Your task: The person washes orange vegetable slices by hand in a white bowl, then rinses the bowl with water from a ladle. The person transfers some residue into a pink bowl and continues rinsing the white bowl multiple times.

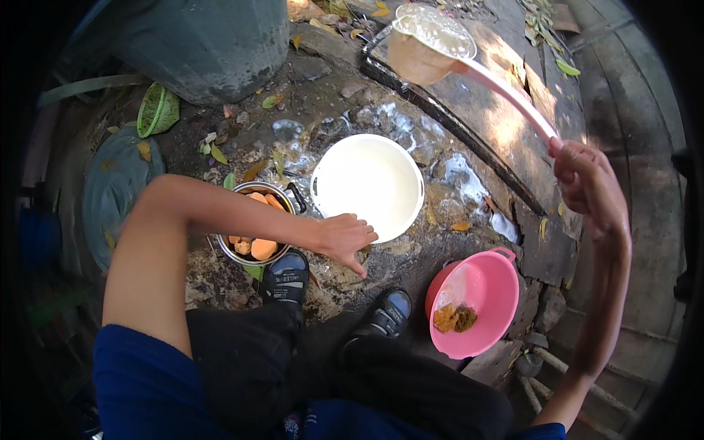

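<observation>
My right hand (pixel 588 181) is raised at the right, closed around the end of a long pink handle. That handle belongs to a plastic water dipper (pixel 421 60) with clear-looking water in its bowl. My left hand (pixel 346 239) reaches across to the near rim of a round white basin (pixel 367 234), thumb spread from the fingers; whether it touches the rim I cannot tell. The basin's inside is too bright to make out what it holds. Partly under my left forearm stands a metal pot (pixel 294 198) with orange chunks of food (pixel 264 249) in it.
A pink plastic basin (pixel 498 297) at the right holds scrubbing pads (pixel 456 318). Suds (pixel 465 176) wet the rough ground beside a wooden board (pixel 484 115). A large grey bin (pixel 220 49), a green basket (pixel 159 113) and a round lid (pixel 118 187) lie left.
</observation>
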The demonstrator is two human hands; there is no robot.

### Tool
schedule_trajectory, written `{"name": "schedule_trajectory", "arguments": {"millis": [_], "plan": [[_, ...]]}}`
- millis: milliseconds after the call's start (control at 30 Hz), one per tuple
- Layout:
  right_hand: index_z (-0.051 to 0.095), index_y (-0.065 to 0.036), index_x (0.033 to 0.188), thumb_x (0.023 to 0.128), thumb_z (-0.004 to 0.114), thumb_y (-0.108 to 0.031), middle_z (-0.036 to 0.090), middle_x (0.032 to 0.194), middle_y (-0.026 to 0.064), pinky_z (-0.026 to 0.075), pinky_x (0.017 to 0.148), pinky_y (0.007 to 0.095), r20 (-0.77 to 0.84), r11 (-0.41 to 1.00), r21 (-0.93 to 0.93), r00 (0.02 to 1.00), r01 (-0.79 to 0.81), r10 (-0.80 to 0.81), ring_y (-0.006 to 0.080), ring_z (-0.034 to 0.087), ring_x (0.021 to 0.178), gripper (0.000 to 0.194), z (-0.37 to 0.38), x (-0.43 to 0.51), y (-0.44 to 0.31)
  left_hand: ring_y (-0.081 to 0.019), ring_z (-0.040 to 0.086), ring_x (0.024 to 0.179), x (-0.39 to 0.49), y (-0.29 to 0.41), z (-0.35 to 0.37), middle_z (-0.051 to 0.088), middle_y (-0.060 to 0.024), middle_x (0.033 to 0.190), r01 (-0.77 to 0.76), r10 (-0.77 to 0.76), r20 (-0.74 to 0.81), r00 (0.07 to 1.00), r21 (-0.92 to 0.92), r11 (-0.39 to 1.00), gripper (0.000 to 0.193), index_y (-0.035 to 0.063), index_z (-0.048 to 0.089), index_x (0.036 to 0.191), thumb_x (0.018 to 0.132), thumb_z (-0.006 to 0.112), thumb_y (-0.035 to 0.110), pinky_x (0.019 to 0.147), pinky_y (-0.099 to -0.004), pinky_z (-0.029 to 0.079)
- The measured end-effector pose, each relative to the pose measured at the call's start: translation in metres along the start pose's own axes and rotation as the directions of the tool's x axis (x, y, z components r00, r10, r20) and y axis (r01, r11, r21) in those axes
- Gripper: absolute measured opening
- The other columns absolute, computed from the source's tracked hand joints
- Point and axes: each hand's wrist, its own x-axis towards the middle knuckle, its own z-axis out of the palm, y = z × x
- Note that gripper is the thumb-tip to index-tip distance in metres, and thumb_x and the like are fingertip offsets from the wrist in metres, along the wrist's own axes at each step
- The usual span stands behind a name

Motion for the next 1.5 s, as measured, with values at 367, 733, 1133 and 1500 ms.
{"name": "schedule_trajectory", "arguments": {"millis": [367, 733, 1133, 1500], "plan": [[0.061, -0.002, 0.081, 0.09, 0.066, -0.02, 0.047, 0.058, -0.0061, 0.022, 0.039, 0.0206, -0.113, 0.912, 0.202, 0.916, -0.357, 0.384, 0.001, 0.037, 0.044, 0.021, 0.004, -0.085, 0.139, -0.0344, 0.067, 0.062, 0.057, -0.005, -0.032, 0.066, -0.0224, 0.072, 0.355, -0.389, -0.044, 0.92, -0.32, 0.878, 0.04, -0.0062, 0.056, 0.116, 0.077, 0.053, 0.003, 0.059, -0.0462, 0.053], [0.063, 0.001, 0.091, 0.092, 0.063, -0.018, 0.052, 0.061, -0.0042, 0.025, 0.04, 0.0189, -0.427, 0.936, 0.166, 0.833, -0.31, 0.352, 0.0003, 0.039, 0.045, 0.019, -0.03, -0.136, 0.16, -0.0162, 0.066, 0.085, 0.172, -0.036, -0.136, 0.065, -0.012, 0.102, 0.012, -0.396, -0.142, 0.907, -0.932, 0.362, 0.027, 0.0022, 0.056, 0.116, 0.095, 0.048, 0.017, 0.067, -0.0313, 0.054], [0.064, 0.001, 0.089, 0.091, 0.066, -0.02, 0.054, 0.062, -0.0037, 0.029, 0.043, 0.0187, -0.577, 0.961, 0.095, 0.773, -0.259, 0.265, 0.0009, 0.042, 0.049, 0.021, -0.054, -0.122, 0.182, -0.0293, 0.06, 0.112, 0.311, -0.066, -0.114, 0.058, -0.0201, 0.124, -0.092, -0.365, -0.01, 0.931, -0.974, -0.208, 0.045, -0.0037, 0.045, 0.131, 0.098, 0.044, 0.027, 0.095, -0.0432, 0.051], [0.063, 0.0, 0.087, 0.091, 0.066, -0.019, 0.053, 0.062, -0.0038, 0.025, 0.041, 0.0189, -0.594, 0.959, 0.1, 0.757, -0.266, 0.272, 0.0004, 0.039, 0.047, 0.019, -0.061, -0.121, 0.202, -0.0338, 0.044, 0.131, 0.26, -0.099, -0.103, 0.041, -0.0187, 0.144, -0.211, -0.395, -0.052, 0.917, -0.904, -0.371, 0.053, 0.0038, 0.033, 0.143, 0.101, 0.032, 0.036, 0.107, -0.0528, 0.039]]}}
